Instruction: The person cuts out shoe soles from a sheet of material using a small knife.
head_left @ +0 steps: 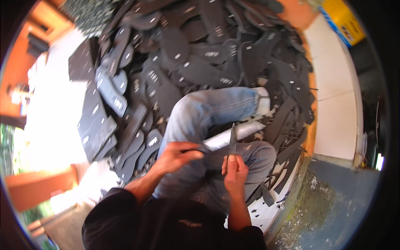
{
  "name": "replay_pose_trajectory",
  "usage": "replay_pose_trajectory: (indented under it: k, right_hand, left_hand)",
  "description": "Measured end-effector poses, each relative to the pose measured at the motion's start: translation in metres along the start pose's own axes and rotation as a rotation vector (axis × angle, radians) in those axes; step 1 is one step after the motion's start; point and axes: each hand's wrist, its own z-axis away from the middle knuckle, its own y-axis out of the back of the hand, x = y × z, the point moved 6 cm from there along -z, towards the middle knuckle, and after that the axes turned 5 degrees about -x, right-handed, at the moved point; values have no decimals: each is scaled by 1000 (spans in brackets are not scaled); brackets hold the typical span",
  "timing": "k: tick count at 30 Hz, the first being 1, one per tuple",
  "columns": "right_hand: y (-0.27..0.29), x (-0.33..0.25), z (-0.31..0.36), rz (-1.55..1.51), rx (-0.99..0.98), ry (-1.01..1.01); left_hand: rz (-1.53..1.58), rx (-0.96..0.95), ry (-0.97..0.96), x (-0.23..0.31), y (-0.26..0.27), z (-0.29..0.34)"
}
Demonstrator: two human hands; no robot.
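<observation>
My right hand [236, 170] is closed round the handle of a knife [233, 141], its narrow blade pointing up and away from me. To its left, my left hand [178, 156] pinches the edge of a dark flat piece [201, 149], blurred and partly covered by the fingers. A silvery-white, long smooth object [246, 130] lies slantwise across my bent legs, behind the blade. Blue jeans [189, 112] cover the legs around both hands.
A large heap of dark sole-shaped cutouts [174, 43] spreads in front and to both sides. Thin dark offcut strips [287, 143] pile up at the right. Beyond them runs a pale tiled ledge [336, 91] with a yellow and blue package [345, 23].
</observation>
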Motion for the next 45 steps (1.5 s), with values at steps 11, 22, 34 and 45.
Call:
replay_pose_trajectory:
  k: [11, 22, 34, 45]
  right_hand:
    - [3, 17, 1, -615, -78, -391]
    - [-21, 7, -18, -166, -111, -251]
    - [-2, 16, -14, 282, 83, -59]
    - [48, 47, -4, -133, 158, -290]
  left_hand:
    - [-369, 379, -201, 4, 47, 14]
    - [-155, 223, -267, 10, 25, 5]
    - [251, 112, 92, -18, 35, 9]
    - [-303, 726, 69, -91, 167, -9]
